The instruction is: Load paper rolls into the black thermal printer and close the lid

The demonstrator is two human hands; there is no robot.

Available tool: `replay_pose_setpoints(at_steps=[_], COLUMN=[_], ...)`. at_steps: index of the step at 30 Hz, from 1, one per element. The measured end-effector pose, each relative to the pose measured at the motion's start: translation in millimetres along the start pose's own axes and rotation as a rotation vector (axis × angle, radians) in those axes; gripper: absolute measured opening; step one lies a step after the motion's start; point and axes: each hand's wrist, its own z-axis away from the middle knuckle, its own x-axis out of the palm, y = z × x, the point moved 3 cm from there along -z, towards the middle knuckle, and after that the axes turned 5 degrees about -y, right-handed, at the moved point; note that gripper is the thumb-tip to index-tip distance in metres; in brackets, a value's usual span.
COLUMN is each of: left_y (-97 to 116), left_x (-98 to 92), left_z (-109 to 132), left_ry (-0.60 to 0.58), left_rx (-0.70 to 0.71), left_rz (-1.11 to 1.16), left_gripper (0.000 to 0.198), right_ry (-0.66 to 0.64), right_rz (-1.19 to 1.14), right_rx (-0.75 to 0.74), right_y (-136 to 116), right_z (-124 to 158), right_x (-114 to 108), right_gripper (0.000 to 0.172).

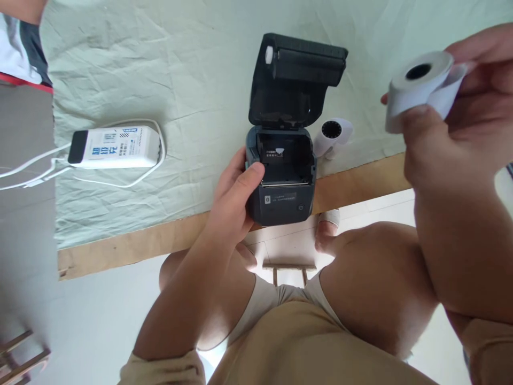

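My left hand (240,187) grips the left side of a dark label printer (284,208), its thumb on the rim. The printer's lid (294,96) stands raised, showing a black roller and a bay with a small printed label inside. Up at the right, my right hand (433,133) holds a white paper roll (404,101) above the cloth, its thumb against the near side. The roll has a dark core and a loose paper end. More fingers (484,69) show behind it at the right edge; whose they are, I cannot tell. Another paper roll (326,144) stands beside the printer.
A pale green cloth (192,80) covers the table, whose wooden edge (132,240) runs along the front. At the left lies a white power bank (120,147) with white cables. Part of another person's arm (24,8) shows at the top left. Wooden stool parts (28,358) appear below.
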Motion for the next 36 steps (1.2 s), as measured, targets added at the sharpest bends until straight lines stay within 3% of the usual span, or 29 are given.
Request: replay_pose_setpoints(at_steps=[2,4,6,15,22,29,36], left_y=[0.4,1.4,2.2,2.1,2.5,3.1,0.8], left_x=[0.3,1.1,2.0,1.4,5.0,6.6,2.5], left_z=[0.3,0.9,1.6,1.7,1.0,2.1,2.7], left_ry=[-0.001,0.018,0.037,0.036,0.005,0.023,0.003], left_rx=[0.022,0.052,0.070,0.073,0.048,0.022,0.014], left_rz=[-0.026,-0.040,-0.057,-0.067,-0.002,-0.009,-0.040], left_gripper=[0.030,0.029,0.029,0.030,0.023,0.026,0.040], right_ry=[-0.146,-0.413,-0.477,-0.396,-0.434,-0.384,-0.550], right_rz=[0.035,0.115,0.153,0.224,0.165,0.194,0.133], right_rx=[-0.077,0.057,0.037,-0.170,-0.266,-0.351,-0.441], right_y=[-32.9,-54.4,-70.7,-74.8,-62.7,-71.5,-80.6], right_z=[4.5,9.9,11.8,4.7,7.3,6.5,24.5], right_x=[13.2,32.1,44.9,59.9,67.3,55.6,56.6], right_gripper=[0.036,0.035,0.029,0.023,0.022,0.018,0.001])
